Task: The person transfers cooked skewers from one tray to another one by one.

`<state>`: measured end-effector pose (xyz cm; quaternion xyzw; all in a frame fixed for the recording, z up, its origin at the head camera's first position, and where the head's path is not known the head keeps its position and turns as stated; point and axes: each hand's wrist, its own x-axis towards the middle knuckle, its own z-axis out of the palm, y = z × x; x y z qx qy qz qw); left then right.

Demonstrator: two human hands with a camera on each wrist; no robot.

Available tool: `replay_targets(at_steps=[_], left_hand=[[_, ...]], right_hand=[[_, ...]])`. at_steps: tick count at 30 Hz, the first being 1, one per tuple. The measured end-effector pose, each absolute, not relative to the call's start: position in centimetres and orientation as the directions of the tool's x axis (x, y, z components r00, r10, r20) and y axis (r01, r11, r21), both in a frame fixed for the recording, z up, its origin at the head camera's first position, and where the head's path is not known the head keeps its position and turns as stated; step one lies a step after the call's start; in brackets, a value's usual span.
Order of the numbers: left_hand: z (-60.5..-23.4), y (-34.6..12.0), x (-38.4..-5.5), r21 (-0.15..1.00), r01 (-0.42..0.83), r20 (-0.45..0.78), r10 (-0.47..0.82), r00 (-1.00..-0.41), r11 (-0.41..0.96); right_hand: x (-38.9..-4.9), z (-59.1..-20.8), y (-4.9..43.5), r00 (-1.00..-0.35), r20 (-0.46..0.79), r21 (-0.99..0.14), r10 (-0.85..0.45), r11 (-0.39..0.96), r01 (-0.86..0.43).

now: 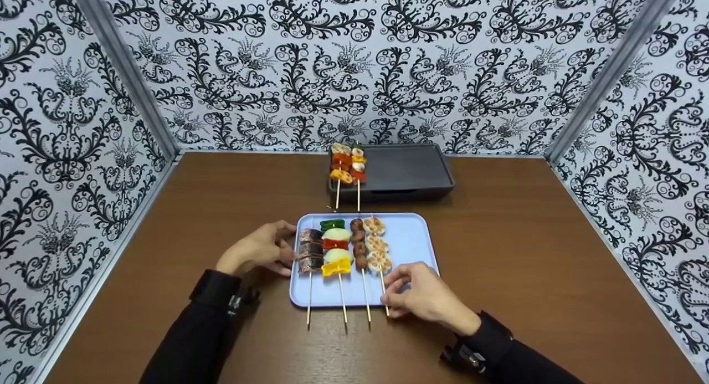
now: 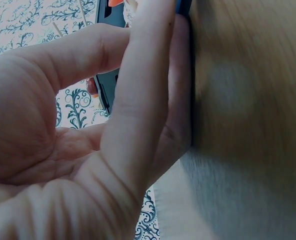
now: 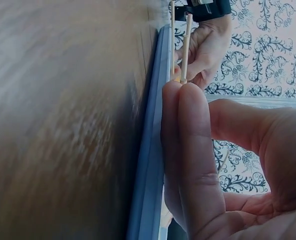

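Note:
A light blue tray (image 1: 410,245) lies on the table with several food skewers side by side. From the left these are a dark-skinned fish skewer (image 1: 310,251), a vegetable skewer (image 1: 337,245), a brown meatball skewer (image 1: 359,248) and a skewer of browned white pieces (image 1: 378,248). Their sticks stick out past the near rim. My right hand (image 1: 424,292) pinches the stick of the white-piece skewer low down, at the tray's near right. At the tray's left rim, my left hand (image 1: 263,248) holds the edge with curved fingers; its fingertips are partly hidden.
Behind the tray stands a dark grey grill plate (image 1: 410,168). Two mixed skewers (image 1: 349,165) lie on its left end, sticks pointing towards me. Brown table (image 1: 498,218) surrounds everything, and patterned walls (image 1: 360,68) enclose the back and sides.

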<state>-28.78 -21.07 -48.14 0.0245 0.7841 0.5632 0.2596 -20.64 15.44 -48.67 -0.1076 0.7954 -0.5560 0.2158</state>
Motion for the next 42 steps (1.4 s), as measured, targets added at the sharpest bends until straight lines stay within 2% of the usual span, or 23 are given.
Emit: replay_targets(at_steps=[13, 26, 35, 42], left_hand=[[-48.0, -21.0, -28.7, 0.893, -0.255, -0.381, 0.318, -0.868, 0.372], [-48.0, -21.1, -28.7, 0.891, -0.268, -0.391, 0.316, -0.865, 0.367], [-48.2, -21.2, -28.7, 0.894, -0.24, -0.374, 0.333, -0.866, 0.38], [-48.1, -21.2, -28.8, 0.888, -0.25, -0.384, 0.323, -0.865, 0.386]], right_hand=[[-20.7, -48.4, 15.8, -0.873, -0.231, -0.914, -0.429, 0.402, 0.044], [-21.4, -47.9, 16.8, -0.886, -0.188, -0.903, -0.425, 0.429, -0.014], [-22.7, -47.3, 18.2, -0.925, -0.113, -0.895, -0.363, 0.442, -0.065], [-24.0, -47.1, 19.9, -0.968, -0.094, -0.88, -0.233, 0.473, -0.029]])
